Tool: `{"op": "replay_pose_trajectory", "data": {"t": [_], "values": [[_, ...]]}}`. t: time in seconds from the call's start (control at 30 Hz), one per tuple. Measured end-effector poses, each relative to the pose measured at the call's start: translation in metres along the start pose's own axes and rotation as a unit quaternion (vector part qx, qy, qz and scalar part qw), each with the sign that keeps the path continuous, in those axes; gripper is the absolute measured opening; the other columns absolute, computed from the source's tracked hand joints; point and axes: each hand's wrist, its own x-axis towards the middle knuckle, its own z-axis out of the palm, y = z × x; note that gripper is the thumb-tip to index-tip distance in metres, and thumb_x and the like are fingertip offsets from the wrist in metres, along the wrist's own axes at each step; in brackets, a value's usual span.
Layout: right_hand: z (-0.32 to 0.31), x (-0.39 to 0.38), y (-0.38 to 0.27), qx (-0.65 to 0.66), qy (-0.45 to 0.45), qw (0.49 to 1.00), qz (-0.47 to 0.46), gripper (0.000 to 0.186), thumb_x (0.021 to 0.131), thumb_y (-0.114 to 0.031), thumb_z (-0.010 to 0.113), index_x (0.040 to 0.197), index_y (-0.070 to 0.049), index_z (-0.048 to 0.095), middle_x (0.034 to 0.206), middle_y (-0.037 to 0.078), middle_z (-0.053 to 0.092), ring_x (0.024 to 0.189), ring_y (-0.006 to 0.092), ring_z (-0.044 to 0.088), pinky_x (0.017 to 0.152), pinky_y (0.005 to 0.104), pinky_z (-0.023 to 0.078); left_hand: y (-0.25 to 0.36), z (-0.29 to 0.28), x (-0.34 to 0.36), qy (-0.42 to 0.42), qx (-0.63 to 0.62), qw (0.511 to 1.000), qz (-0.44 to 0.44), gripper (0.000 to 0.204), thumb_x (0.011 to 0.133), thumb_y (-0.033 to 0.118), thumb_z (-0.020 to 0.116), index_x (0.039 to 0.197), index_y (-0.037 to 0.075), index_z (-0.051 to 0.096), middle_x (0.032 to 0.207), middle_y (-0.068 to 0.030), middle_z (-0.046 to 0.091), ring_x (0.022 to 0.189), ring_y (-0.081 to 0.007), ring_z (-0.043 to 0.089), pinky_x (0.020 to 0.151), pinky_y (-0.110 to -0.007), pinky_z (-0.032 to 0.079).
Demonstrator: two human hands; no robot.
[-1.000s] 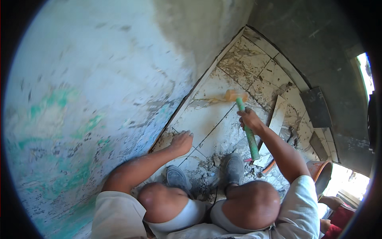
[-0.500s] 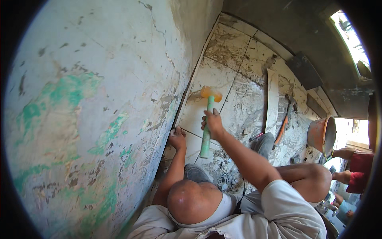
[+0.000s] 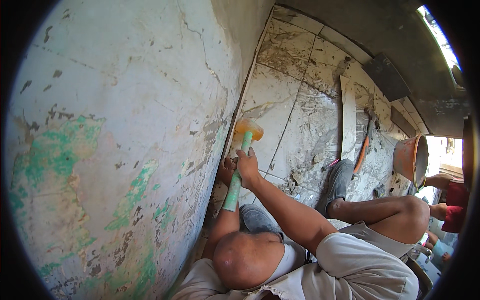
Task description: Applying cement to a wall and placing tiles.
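My right hand (image 3: 248, 168) grips the green handle of a mallet (image 3: 249, 128) with a translucent orange head, held close to the skirting strip (image 3: 252, 72) at the foot of the peeling wall (image 3: 110, 100). My left hand (image 3: 226, 171) is low against the wall's base, just behind the mallet handle and partly hidden by it; its fingers are curled, and what they hold, if anything, I cannot make out. Dirty white tiles (image 3: 270, 115) lie under the mallet, with cracks and smears on them.
A narrow tile strip (image 3: 348, 120), an orange-handled tool (image 3: 361, 155), rubble (image 3: 297, 177) and my shoe (image 3: 339, 180) are on the floor. A dark board (image 3: 386, 77) leans at the far wall. An orange bucket (image 3: 407, 157) stands at right, beside other people's legs (image 3: 440, 210).
My right hand and the mallet have moved left and lower, toward the wall's base. My left hand has moved forward to the wall's foot since a second ago. My view has turned.
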Motion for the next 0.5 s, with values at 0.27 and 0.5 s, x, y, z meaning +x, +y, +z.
{"op": "replay_pose_trajectory", "data": {"t": [0.27,0.5], "values": [[-0.005,0.017,-0.002,-0.133,0.041,0.985,-0.099,0.021,0.100,-0.021,0.055,0.115,-0.010,0.044,0.072,0.004,0.050,0.053,0.0152,0.050,0.046,0.0328,0.044,-0.024,0.000,0.004,0.079,0.193,0.965,0.159,0.024,0.095,0.018,0.065,0.094,-0.005,0.071,0.081,-0.0193,0.071,0.069,-0.0312,0.067,0.064,-0.038,0.052],[-0.009,0.031,-0.039,0.002,0.085,0.993,-0.084,0.021,0.100,-0.019,0.054,0.116,-0.012,0.042,0.071,0.003,0.048,0.054,0.0154,0.051,0.045,0.0346,0.046,-0.023,0.001,0.002,0.135,0.289,0.928,0.192,0.028,0.095,0.022,0.066,0.099,-0.005,0.072,0.089,-0.0210,0.073,0.077,-0.0331,0.071,0.070,-0.040,0.054]]}}
